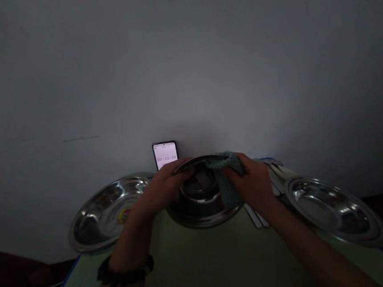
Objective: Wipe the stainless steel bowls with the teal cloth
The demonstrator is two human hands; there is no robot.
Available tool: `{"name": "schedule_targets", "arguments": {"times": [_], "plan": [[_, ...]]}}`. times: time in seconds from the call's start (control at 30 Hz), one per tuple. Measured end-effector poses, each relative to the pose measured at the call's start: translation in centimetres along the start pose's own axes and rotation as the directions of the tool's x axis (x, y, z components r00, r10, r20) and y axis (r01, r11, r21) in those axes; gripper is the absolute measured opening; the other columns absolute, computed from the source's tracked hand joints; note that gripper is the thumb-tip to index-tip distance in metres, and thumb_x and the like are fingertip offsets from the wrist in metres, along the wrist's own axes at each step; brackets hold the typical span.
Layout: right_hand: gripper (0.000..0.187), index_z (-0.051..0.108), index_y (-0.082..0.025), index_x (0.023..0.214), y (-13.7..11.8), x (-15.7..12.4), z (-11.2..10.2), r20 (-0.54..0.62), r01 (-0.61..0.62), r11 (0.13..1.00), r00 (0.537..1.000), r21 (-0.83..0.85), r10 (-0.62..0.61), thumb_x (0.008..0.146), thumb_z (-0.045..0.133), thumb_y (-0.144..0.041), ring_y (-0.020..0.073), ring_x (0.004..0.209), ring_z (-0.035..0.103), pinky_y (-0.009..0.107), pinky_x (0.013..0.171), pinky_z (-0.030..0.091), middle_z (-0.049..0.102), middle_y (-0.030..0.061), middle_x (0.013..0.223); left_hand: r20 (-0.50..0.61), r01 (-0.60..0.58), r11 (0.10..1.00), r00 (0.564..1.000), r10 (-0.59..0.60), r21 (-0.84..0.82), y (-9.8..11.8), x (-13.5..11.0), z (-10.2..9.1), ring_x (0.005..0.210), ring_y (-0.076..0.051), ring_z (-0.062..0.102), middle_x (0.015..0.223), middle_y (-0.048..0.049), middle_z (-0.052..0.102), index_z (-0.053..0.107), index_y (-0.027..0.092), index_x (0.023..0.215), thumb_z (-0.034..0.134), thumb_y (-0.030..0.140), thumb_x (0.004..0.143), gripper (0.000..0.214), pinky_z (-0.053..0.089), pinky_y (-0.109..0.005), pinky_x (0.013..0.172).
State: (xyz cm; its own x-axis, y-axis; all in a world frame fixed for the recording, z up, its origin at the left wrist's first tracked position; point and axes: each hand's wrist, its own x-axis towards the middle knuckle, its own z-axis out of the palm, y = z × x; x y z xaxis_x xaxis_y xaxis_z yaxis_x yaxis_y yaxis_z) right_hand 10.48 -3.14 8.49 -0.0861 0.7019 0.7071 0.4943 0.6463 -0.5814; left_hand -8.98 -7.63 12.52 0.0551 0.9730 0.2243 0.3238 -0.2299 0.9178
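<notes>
In the middle, a shiny steel bowl point(202, 211) is tilted up between my hands over the table. Its upper rim shows just in front of the wall; whether a second piece is stacked with it, I cannot tell in the dim light. My left hand point(168, 179) is closed around the rim on the left, thumb on the inner side. On the right, my right hand point(253, 180) pinches a grey-green knitted cloth point(230, 187) folded over the rim. Part of the cloth hangs down inside the bowl.
A large steel basin point(94, 221) with a coloured sticker stands at the left. Another steel basin point(335, 213) sits at the right, near several utensils point(276, 172). Behind my left hand a phone point(165, 154) showing a timer leans against the wall point(185, 72). The table point(222, 261) is pale green.
</notes>
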Motion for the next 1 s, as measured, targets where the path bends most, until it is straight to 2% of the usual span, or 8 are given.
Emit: {"name": "schedule_targets", "arguments": {"times": [0.17, 0.27, 0.37, 0.47, 0.57, 0.7, 0.83, 1.0], "plan": [[0.024, 0.068, -0.018, 0.085, 0.7, 0.1, 0.8, 0.111, -0.296, 0.927, 0.954, 0.231, 0.278, 0.077, 0.062, -0.04, 0.0171, 0.065, 0.058, 0.027, 0.06, 0.043, 0.067, 0.0, 0.07, -0.219, 0.054, 0.994, 0.973, -0.073, -0.093, -1.2, 0.5, 0.6, 0.079, -0.021, 0.062, 0.082, -0.0032, 0.071, 0.073, 0.021, 0.09, 0.062, 0.026, 0.072, 0.022, 0.045, -0.031, 0.073], [0.034, 0.065, -0.017, 0.083, 1.6, -0.2, 1.8, 0.116, -0.453, 0.775, 0.884, 0.441, 0.452, 0.075, 0.062, -0.05, 0.0165, 0.064, 0.056, 0.026, 0.057, 0.041, 0.064, 0.0003, 0.069, -0.383, 0.061, 0.956, 0.908, -0.173, -0.287, -1.5, 0.8, 1.3, 0.072, -0.019, 0.061, 0.077, -0.0016, 0.069, 0.07, 0.02, 0.095, 0.064, 0.031, 0.071, 0.027, 0.043, -0.029, 0.065], [0.038, 0.064, -0.018, 0.088, 2.3, -0.5, 2.7, 0.175, -0.523, 0.589, 0.82, 0.617, 0.545, 0.073, 0.063, -0.053, 0.0161, 0.062, 0.055, 0.027, 0.056, 0.042, 0.063, 0.0, 0.07, -0.5, 0.013, 0.922, 0.837, -0.222, -0.388, -1.8, 1.1, 2.6, 0.074, -0.018, 0.062, 0.079, -0.0006, 0.069, 0.069, 0.02, 0.096, 0.068, 0.033, 0.068, 0.03, 0.044, -0.027, 0.065], [0.039, 0.063, -0.018, 0.088, 3.1, -0.2, 2.4, 0.218, -0.56, 0.51, 0.784, 0.653, 0.581, 0.067, 0.069, -0.05, 0.0166, 0.063, 0.056, 0.029, 0.058, 0.043, 0.065, 0.0001, 0.071, -0.537, -0.01, 0.877, 0.794, -0.285, -0.48, -2.3, 1.2, 4.4, 0.08, -0.018, 0.063, 0.084, -0.0005, 0.07, 0.069, 0.02, 0.095, 0.068, 0.03, 0.066, 0.03, 0.046, -0.027, 0.07], [0.037, 0.063, -0.018, 0.087, 4.0, 0.6, 1.1, 0.239, -0.581, 0.566, 0.791, 0.585, 0.564, 0.066, 0.07, -0.047, 0.0174, 0.064, 0.058, 0.029, 0.06, 0.044, 0.065, 0.0005, 0.071, -0.513, -0.007, 0.806, 0.774, -0.37, -0.592, -2.5, 1.2, 6.2, 0.088, -0.02, 0.065, 0.089, -0.0017, 0.071, 0.068, 0.018, 0.096, 0.066, 0.026, 0.066, 0.031, 0.049, -0.029, 0.077], [0.032, 0.062, -0.016, 0.087, 4.5, 1.7, -1.0, 0.243, -0.516, 0.765, 0.856, 0.385, 0.456, 0.073, 0.063, -0.045, 0.0177, 0.065, 0.058, 0.028, 0.057, 0.043, 0.065, 0.0015, 0.072, -0.36, 0.07, 0.664, 0.795, -0.488, -0.744, -2.4, 0.2, 7.7, 0.103, -0.023, 0.064, 0.1, -0.0043, 0.073, 0.068, 0.018, 0.095, 0.062, 0.027, 0.072, 0.025, 0.05, -0.033, 0.087], [0.022, 0.06, -0.017, 0.079, 4.2, 2.2, -2.1, 0.315, -0.323, 0.941, 0.908, 0.102, 0.277, 0.082, 0.053, -0.038, 0.0165, 0.064, 0.057, 0.027, 0.057, 0.04, 0.063, 0.0018, 0.071, -0.197, 0.206, 0.566, 0.799, -0.568, -0.798, -3.5, -2.0, 8.4, 0.103, -0.025, 0.066, 0.096, -0.0063, 0.075, 0.069, 0.02, 0.089, 0.055, 0.031, 0.078, 0.021, 0.051, -0.037, 0.091], [0.025, 0.056, -0.019, 0.075, 3.7, 1.5, -1.0, 0.457, -0.065, 0.989, 0.882, -0.134, 0.12, 0.091, 0.045, -0.034, 0.0167, 0.063, 0.058, 0.026, 0.058, 0.037, 0.065, 0.0041, 0.07, -0.117, 0.288, 0.469, 0.739, -0.663, -0.835, -5.2, -4.9, 8.1, 0.1, -0.027, 0.068, 0.089, -0.0055, 0.076, 0.071, 0.02, 0.085, 0.056, 0.032, 0.078, 0.021, 0.05, -0.041, 0.094]]}}
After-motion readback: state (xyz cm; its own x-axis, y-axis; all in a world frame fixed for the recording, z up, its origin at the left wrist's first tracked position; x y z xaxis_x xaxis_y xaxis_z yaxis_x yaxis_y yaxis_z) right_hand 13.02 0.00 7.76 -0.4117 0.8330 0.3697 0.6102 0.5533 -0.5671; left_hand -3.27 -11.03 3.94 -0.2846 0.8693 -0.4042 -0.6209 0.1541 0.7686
